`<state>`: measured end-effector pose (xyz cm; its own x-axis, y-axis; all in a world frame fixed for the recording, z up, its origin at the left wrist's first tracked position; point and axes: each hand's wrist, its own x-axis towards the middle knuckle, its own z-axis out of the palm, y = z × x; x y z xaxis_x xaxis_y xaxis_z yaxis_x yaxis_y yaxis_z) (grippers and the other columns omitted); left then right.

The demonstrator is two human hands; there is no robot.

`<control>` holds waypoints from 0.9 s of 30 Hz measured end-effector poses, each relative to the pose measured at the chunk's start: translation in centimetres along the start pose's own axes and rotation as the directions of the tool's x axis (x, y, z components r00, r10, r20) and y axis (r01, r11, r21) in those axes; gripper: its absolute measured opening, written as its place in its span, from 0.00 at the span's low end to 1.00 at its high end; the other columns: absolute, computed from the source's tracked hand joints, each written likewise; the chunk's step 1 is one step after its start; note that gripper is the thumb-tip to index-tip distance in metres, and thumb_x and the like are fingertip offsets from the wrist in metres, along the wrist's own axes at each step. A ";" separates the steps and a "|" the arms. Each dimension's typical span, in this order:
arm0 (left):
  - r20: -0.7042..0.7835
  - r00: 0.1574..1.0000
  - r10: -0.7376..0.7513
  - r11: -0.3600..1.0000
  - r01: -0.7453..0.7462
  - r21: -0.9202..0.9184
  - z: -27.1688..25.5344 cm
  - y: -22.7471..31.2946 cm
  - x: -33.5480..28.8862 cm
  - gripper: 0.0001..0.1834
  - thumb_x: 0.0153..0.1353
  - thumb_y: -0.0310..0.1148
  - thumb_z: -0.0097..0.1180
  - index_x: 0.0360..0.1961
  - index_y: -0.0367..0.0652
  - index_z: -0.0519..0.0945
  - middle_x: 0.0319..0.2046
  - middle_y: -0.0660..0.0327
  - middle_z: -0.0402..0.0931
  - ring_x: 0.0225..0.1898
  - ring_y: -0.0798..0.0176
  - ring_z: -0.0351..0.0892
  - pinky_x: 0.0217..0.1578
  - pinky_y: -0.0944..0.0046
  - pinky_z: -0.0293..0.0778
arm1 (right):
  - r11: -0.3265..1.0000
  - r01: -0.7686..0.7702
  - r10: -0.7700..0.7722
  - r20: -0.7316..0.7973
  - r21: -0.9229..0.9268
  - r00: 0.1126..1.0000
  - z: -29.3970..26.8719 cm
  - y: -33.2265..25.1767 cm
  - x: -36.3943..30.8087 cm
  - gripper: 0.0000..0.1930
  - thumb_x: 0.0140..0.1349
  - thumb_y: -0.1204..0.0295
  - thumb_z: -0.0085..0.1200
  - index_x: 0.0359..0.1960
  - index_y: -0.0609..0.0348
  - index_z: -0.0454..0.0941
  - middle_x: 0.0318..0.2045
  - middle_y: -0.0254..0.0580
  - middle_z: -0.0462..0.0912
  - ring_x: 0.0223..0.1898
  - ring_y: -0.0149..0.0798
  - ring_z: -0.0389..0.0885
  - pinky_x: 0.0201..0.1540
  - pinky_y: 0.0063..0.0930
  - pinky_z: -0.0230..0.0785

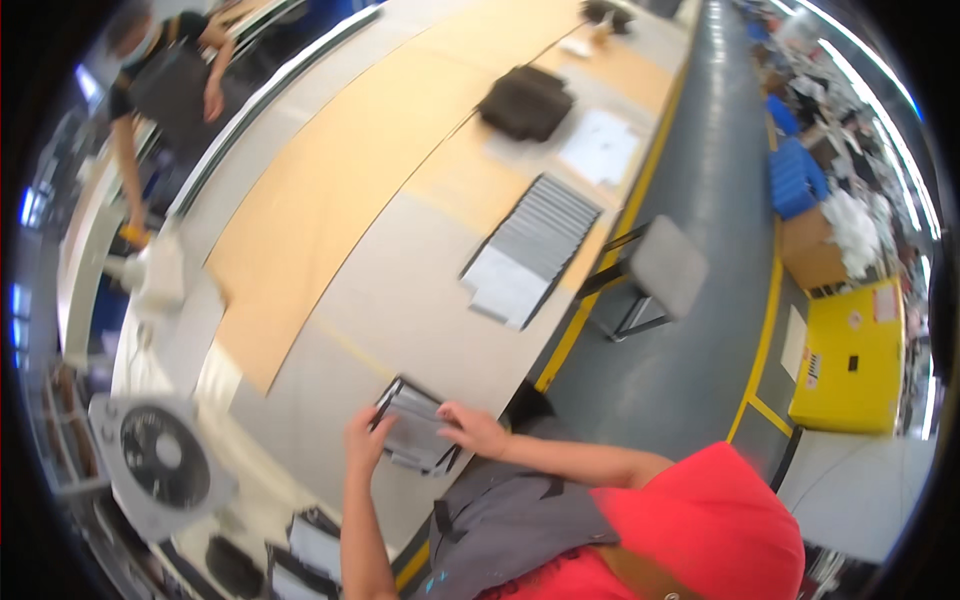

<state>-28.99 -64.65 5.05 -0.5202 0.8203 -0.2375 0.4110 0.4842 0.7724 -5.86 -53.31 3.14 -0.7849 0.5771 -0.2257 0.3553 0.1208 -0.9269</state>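
Observation:
A grey flat panel with dark edges (pixel 411 428) is at the near end of the long table, between my hands; its exact kind cannot be made out. My left hand (pixel 366 436) has its fingers closed on the panel's left edge. On the opposite side, my right hand (pixel 474 431) lies at the panel's right edge, fingers bent and partly blurred, so its grip is unclear. Farther up the table, a row of overlapping grey panels with dark edges (pixel 533 248) lies near the right edge.
A dark stack (pixel 526 103) and white sheets (pixel 600 147) lie farther along the table. A grey fan (pixel 163 456) stands at left, with more panels (pixel 314 546) below. A stool (pixel 665 268) stands in the aisle, opposite a yellow box (pixel 850 357). Another person (pixel 175 85) works at far left.

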 end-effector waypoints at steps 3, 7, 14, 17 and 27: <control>0.039 0.995 -0.095 0.985 0.099 -0.144 0.6 4.3 3.6 0.15 0.57 0.37 0.66 0.36 0.35 0.81 0.24 0.56 0.78 0.27 0.62 0.74 0.32 0.61 0.71 | 0.980 -0.154 0.158 -0.017 0.122 0.987 -2.7 2.8 0.7 0.17 0.65 0.62 0.60 0.47 0.60 0.75 0.35 0.41 0.82 0.38 0.34 0.80 0.45 0.28 0.72; 0.038 0.999 -0.037 0.998 0.038 -0.049 2.7 7.7 9.3 0.15 0.59 0.38 0.65 0.36 0.35 0.82 0.25 0.57 0.80 0.27 0.64 0.75 0.32 0.63 0.72 | 0.952 -0.225 0.259 -0.156 0.208 0.953 -7.2 2.4 2.7 0.13 0.66 0.66 0.56 0.47 0.61 0.76 0.34 0.36 0.81 0.37 0.29 0.77 0.42 0.27 0.71; -0.004 0.999 0.054 0.999 -0.054 0.002 12.3 11.6 19.6 0.15 0.59 0.41 0.64 0.36 0.38 0.83 0.25 0.59 0.80 0.28 0.65 0.75 0.33 0.64 0.72 | 0.846 -0.291 0.457 -0.326 0.446 0.828 -16.5 6.6 5.7 0.09 0.67 0.67 0.56 0.41 0.61 0.76 0.26 0.32 0.80 0.27 0.25 0.80 0.30 0.19 0.71; 0.031 0.999 -0.024 1.000 0.025 -0.005 15.0 13.2 22.2 0.15 0.59 0.42 0.64 0.36 0.38 0.82 0.26 0.58 0.80 0.28 0.64 0.76 0.33 0.64 0.72 | 0.826 -0.300 0.490 -0.343 0.478 0.801 -19.0 6.7 6.5 0.11 0.69 0.65 0.54 0.40 0.61 0.75 0.26 0.32 0.80 0.27 0.25 0.81 0.29 0.20 0.72; -0.023 1.000 -0.003 0.994 0.005 0.108 18.9 14.4 25.5 0.14 0.56 0.39 0.63 0.34 0.38 0.83 0.31 0.51 0.83 0.34 0.49 0.81 0.37 0.54 0.75 | 0.746 -0.405 0.620 -0.328 0.530 0.713 -22.1 7.5 8.7 0.13 0.69 0.63 0.55 0.37 0.63 0.73 0.23 0.38 0.81 0.20 0.27 0.80 0.23 0.20 0.71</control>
<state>-22.22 -30.98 -1.02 -0.5382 0.8118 -0.2263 0.4869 0.5187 0.7027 1.17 -29.50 0.86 -0.1725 0.7513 -0.6370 0.3137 -0.5711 -0.7586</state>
